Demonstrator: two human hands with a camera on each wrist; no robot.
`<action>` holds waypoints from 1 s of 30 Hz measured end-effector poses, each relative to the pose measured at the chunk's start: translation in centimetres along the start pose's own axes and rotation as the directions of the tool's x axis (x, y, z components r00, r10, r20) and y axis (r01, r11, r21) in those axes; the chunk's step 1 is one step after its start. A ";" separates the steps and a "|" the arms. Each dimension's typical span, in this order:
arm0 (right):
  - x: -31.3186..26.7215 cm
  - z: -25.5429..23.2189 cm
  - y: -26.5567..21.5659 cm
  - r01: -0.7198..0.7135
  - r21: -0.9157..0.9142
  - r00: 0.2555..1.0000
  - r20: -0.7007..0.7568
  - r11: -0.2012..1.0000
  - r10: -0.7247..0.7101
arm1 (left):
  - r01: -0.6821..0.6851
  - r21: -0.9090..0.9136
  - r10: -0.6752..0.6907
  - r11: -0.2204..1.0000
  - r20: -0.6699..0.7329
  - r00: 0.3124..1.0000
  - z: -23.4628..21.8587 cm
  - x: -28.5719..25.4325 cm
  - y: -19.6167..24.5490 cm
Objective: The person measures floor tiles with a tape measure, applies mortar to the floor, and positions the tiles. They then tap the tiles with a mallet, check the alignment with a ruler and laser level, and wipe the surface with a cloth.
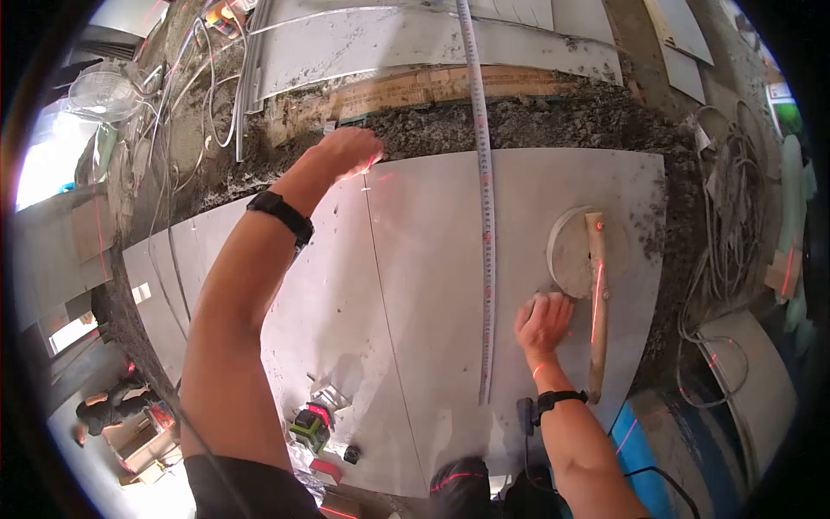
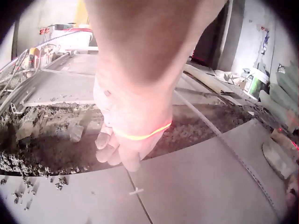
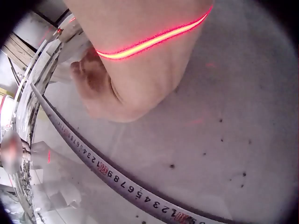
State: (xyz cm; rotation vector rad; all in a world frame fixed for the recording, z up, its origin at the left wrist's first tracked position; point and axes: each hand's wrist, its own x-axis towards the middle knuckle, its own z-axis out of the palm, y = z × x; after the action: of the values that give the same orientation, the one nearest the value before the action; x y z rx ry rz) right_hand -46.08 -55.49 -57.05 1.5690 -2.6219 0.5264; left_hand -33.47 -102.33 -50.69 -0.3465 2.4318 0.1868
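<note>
At the far edge of a large pale tile [image 1: 441,259], the left hand [image 1: 350,152] is over the end of a thin joint, beside a small white spacer [image 2: 136,191]. In the left wrist view the fingers of this hand [image 2: 133,126] point down, bent; whether they pinch anything is hidden. The right hand [image 1: 545,322] rests on the tile, knuckles up, just below a mallet's round pale head [image 1: 571,251], left of its wooden handle [image 1: 597,311]. The right wrist view shows this hand [image 3: 126,86] partly hidden by its wrist. A tape measure [image 1: 486,233] lies between the hands.
Rough mortar [image 1: 536,125] borders the far edge, with more tiles [image 1: 363,43] beyond. A green laser level [image 1: 311,427] stands at the lower left. Coiled cables [image 1: 731,225] lie at the right, and another person [image 1: 112,411] is at the far left.
</note>
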 end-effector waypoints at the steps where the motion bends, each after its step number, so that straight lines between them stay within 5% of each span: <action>1: -0.3 0.0 0.2 -0.003 -0.001 1.000 0.019 1.000 0.003 | 0.006 0.009 -0.006 1.000 0.023 1.000 0.0 -0.1 0.1; 11: -0.8 0.6 0.5 0.004 0.005 1.000 0.001 1.000 -0.004 | -0.091 0.152 0.079 0.984 0.084 0.993 -1.8 1.0 1.1; 25: -0.7 0.7 0.5 0.005 0.003 0.998 -0.055 1.000 -0.004 | -0.090 0.001 0.090 0.996 -0.010 0.996 0.0 0.6 -0.5; 30: -1.0 0.5 0.3 -0.052 0.012 0.999 0.003 0.999 0.052 | -0.084 0.170 0.066 0.982 0.109 0.992 -1.2 1.2 0.5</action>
State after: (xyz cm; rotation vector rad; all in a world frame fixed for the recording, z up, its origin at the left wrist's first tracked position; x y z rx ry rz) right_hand -45.83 -54.64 -57.80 1.5090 -2.6732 0.5440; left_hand -35.22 -102.32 -50.55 -0.1627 2.3405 0.0234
